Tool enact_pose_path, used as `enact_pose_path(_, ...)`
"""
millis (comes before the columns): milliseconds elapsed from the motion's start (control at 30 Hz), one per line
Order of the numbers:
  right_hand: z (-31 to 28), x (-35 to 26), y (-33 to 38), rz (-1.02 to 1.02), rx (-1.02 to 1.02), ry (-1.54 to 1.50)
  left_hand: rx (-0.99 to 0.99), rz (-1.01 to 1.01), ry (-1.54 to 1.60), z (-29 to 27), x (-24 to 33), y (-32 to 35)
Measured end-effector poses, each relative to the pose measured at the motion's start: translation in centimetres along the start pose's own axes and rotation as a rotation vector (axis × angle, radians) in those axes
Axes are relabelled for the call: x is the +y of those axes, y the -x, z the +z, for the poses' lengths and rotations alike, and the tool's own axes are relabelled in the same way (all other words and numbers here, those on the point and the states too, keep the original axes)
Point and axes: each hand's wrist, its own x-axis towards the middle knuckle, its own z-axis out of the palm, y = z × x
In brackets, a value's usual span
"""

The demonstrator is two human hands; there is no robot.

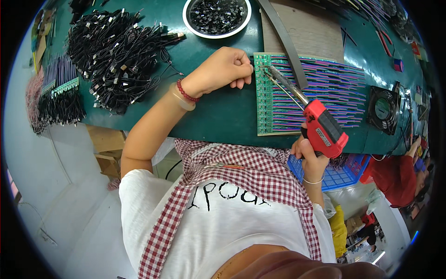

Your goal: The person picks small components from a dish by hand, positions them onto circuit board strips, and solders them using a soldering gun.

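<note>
A green circuit board panel [263,100] lies on the green table with rows of purple and blue wires [325,88] running off its right side. My right hand [310,151] grips a red soldering gun [325,128] at the table's near edge. Its metal tip [268,69] reaches the board's upper left corner. My left hand [227,67] rests curled on the table just left of that corner, fingertips pinched near the tip; what they hold is hidden. A red bead bracelet and a pale bangle circle that wrist.
A pile of black cables [116,51] fills the table's left part. A white bowl of small black parts [217,16] stands at the back. A small black fan [383,109] sits at the right. A blue basket [346,169] hangs below the table edge. Another person in red [399,179] is at the right.
</note>
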Motion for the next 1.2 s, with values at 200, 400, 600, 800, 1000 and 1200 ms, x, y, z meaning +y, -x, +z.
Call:
enact_pose_path(200,0.3,0.4,0.1,-0.007,0.021,0.017,-0.054,-0.054,-0.028,-0.4,0.4,-0.4)
enact_pose_path(400,0.4,0.3,0.3,0.003,0.031,0.047,-0.063,-0.078,-0.075,-0.4,0.4,-0.5)
enact_pose_path(600,0.3,0.6,0.4,-0.011,0.030,0.079,-0.057,-0.071,-0.060,-0.3,0.4,-0.5)
enact_pose_path(800,0.4,0.6,0.4,0.001,0.056,0.082,-0.049,-0.062,-0.079,-0.2,0.5,-0.5)
enact_pose_path(1000,0.3,0.6,0.5,-0.020,-0.023,0.113,-0.040,-0.062,-0.086,0.0,0.7,-0.5)
enact_pose_path(1200,1.4,-0.5,0.3,0.000,0.046,0.026,-0.035,-0.059,-0.094,-0.1,0.6,-0.4)
